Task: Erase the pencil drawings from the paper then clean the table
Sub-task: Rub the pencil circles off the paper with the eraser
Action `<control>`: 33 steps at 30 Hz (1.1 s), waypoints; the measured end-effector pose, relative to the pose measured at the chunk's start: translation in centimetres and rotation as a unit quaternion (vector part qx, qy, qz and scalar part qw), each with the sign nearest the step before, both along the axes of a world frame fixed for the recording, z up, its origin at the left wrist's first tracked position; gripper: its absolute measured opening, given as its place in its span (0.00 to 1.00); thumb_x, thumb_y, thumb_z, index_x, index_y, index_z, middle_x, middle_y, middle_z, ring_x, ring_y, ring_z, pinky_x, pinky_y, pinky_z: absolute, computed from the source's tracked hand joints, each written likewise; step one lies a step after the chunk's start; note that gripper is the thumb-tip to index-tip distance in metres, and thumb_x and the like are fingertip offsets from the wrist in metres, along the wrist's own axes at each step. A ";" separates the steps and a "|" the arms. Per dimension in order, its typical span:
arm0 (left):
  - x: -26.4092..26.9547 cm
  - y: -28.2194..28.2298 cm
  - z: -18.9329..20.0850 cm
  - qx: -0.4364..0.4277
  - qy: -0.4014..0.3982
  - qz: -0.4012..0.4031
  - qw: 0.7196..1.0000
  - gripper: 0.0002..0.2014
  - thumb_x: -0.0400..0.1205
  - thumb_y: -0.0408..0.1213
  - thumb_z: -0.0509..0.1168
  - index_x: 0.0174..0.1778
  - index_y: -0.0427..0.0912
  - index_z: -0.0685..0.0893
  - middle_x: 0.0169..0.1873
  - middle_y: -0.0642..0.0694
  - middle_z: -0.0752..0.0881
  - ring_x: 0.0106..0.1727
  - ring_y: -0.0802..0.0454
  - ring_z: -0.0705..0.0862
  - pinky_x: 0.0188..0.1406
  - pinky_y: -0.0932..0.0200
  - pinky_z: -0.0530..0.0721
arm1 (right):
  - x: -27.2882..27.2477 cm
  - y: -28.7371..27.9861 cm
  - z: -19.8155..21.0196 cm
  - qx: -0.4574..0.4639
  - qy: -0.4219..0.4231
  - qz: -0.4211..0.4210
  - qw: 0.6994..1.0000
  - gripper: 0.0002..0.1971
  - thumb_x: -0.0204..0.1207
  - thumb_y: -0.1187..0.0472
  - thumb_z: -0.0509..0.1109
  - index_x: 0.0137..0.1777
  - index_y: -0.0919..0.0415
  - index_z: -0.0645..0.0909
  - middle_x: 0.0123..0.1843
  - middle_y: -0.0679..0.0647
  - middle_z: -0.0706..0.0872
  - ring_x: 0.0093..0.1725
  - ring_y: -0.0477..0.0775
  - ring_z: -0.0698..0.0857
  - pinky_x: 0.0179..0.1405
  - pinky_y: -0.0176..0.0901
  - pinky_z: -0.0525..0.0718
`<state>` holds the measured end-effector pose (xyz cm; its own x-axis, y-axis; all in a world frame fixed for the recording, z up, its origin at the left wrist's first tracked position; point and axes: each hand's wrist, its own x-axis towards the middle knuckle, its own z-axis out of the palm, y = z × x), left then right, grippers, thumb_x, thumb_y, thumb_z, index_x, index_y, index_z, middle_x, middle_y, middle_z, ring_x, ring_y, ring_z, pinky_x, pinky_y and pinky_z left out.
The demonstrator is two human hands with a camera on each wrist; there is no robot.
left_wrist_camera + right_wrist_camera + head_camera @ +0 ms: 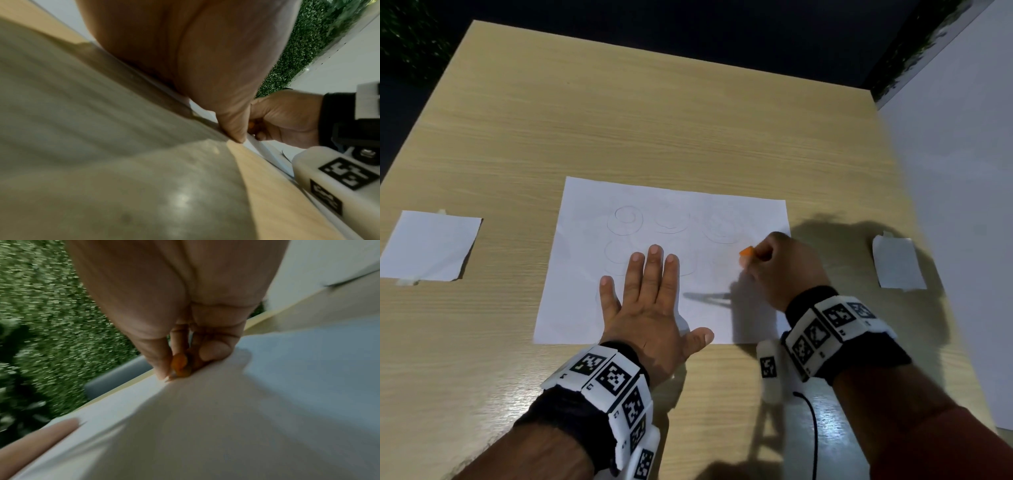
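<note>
While left hand (650, 301) flattens paper (722, 308) — right hand (780, 270) pinches eraser (745, 252).

Wooden table (654, 120), white wall (962, 171), perhaps hedge (41, 305).

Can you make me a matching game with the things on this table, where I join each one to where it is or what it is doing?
Things:
1. left hand
2. right hand
3. big paper
4. small paper with tape

Places or states:
A. pinches the orange eraser
B. lies at the left edge of the table
C. lies flat, fingers spread, on a sheet
D. has faint pencil circles on it

Pairs: 1-C, 2-A, 3-D, 4-B
</note>
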<state>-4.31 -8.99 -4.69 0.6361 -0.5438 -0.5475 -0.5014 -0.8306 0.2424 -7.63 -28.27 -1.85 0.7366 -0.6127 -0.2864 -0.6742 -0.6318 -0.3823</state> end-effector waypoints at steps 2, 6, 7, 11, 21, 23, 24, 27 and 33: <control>0.0 0.0 0.2 0.001 0.003 0.001 1.000 0.52 0.73 0.75 0.46 0.74 0.50 0.18 0.72 0.49 0.15 0.72 0.48 0.15 0.70 0.34 0.23 | 0.1 -0.5 0.2 -0.011 -0.003 -0.013 1.000 0.10 0.76 0.49 0.68 0.41 0.54 0.81 0.39 0.50 0.86 0.48 0.55 0.85 0.42 0.37 0.73; -0.1 -0.1 0.3 0.006 -0.001 0.006 1.000 0.52 0.73 0.74 0.46 0.74 0.49 0.19 0.73 0.48 0.16 0.72 0.47 0.15 0.72 0.33 0.25 | 0.9 2.5 0.2 0.063 -0.026 0.060 0.996 0.10 0.74 0.47 0.71 0.44 0.54 0.82 0.41 0.47 0.87 0.43 0.49 0.84 0.42 0.38 0.77; -0.1 -0.2 0.4 0.007 0.001 0.005 1.000 0.52 0.73 0.74 0.46 0.75 0.49 0.19 0.73 0.48 0.16 0.72 0.47 0.15 0.72 0.33 0.25 | 1.0 3.2 0.0 0.076 -0.026 0.080 0.994 0.10 0.73 0.48 0.72 0.43 0.53 0.82 0.40 0.47 0.87 0.43 0.49 0.84 0.43 0.39 0.80; -0.1 0.0 0.3 0.005 0.002 0.004 1.000 0.52 0.73 0.75 0.45 0.74 0.50 0.18 0.72 0.49 0.15 0.72 0.48 0.14 0.71 0.34 0.23 | 1.4 1.9 -0.5 0.041 0.005 0.061 0.997 0.11 0.75 0.48 0.69 0.43 0.55 0.81 0.40 0.50 0.87 0.44 0.53 0.84 0.43 0.39 0.78; -0.1 -0.2 0.3 0.002 0.004 0.007 1.000 0.52 0.73 0.75 0.45 0.74 0.49 0.19 0.73 0.49 0.15 0.72 0.47 0.15 0.70 0.33 0.24 | 0.8 3.6 -0.5 0.044 0.012 0.115 0.992 0.10 0.75 0.47 0.69 0.41 0.53 0.79 0.42 0.50 0.88 0.42 0.51 0.83 0.42 0.38 0.75; -0.1 -0.1 0.3 0.003 0.001 0.004 1.000 0.52 0.73 0.75 0.45 0.74 0.49 0.19 0.72 0.49 0.15 0.72 0.47 0.15 0.70 0.34 0.24 | 0.7 2.6 -0.6 0.025 0.010 0.081 0.996 0.11 0.75 0.47 0.68 0.41 0.53 0.79 0.42 0.51 0.88 0.44 0.54 0.84 0.43 0.39 0.77; -0.1 0.0 0.4 0.003 0.002 0.003 1.000 0.52 0.73 0.75 0.45 0.74 0.49 0.19 0.72 0.49 0.15 0.72 0.47 0.15 0.70 0.34 0.23 | 0.7 1.5 -0.6 0.012 0.011 0.048 0.999 0.11 0.75 0.46 0.68 0.42 0.54 0.80 0.43 0.52 0.89 0.46 0.56 0.85 0.45 0.39 0.77; -0.1 0.0 0.4 -0.001 0.002 0.001 1.000 0.51 0.73 0.75 0.45 0.74 0.49 0.19 0.72 0.49 0.15 0.73 0.47 0.16 0.70 0.34 0.24 | 0.5 -1.4 -0.3 -0.010 0.000 -0.032 0.999 0.11 0.76 0.49 0.69 0.45 0.56 0.83 0.46 0.54 0.90 0.52 0.58 0.86 0.49 0.40 0.78; -0.1 0.0 -0.1 -0.010 -0.003 0.004 1.000 0.51 0.71 0.76 0.41 0.73 0.50 0.17 0.71 0.50 0.14 0.72 0.48 0.15 0.71 0.32 0.25 | -1.7 2.9 0.3 0.045 0.004 0.106 0.993 0.09 0.76 0.49 0.70 0.40 0.52 0.81 0.41 0.45 0.87 0.41 0.45 0.84 0.36 0.34 0.79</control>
<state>-4.39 -8.95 -4.76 0.6432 -0.5501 -0.5326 -0.4966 -0.8291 0.2566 -9.37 -25.37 -1.51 0.8434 -0.4160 -0.3401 -0.5336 -0.7233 -0.4383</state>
